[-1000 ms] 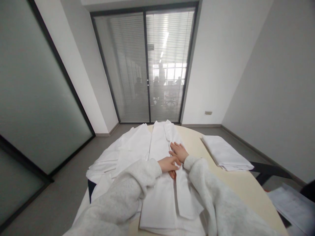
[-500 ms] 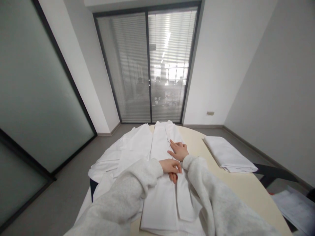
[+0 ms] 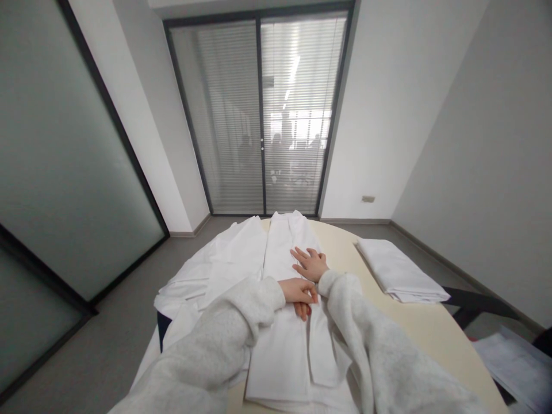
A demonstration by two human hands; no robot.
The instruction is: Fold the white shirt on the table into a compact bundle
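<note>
A long white coat point(image 3: 280, 368) lies lengthwise on the table with one side folded inward. Its sleeve point(image 3: 322, 351) runs down along the right part of it. My right hand point(image 3: 311, 264) rests flat on the upper part of the coat, fingers spread. Just below and to the left, my left hand point(image 3: 298, 292) bends its fingers at the sleeve's upper edge and seems to pinch the cloth there. Some of its fingertips are hidden.
More white cloth point(image 3: 233, 253) is spread on the left side of the round, cream-coloured table point(image 3: 414, 328). A folded white cloth point(image 3: 399, 270) lies near the right edge. Beyond it are a dark chair part point(image 3: 478, 302) and a pale plastic-looking packet point(image 3: 513, 359).
My right hand has slid slightly left and down over the coat, fingers still spread. My left hand stays almost in place at the sleeve.
</note>
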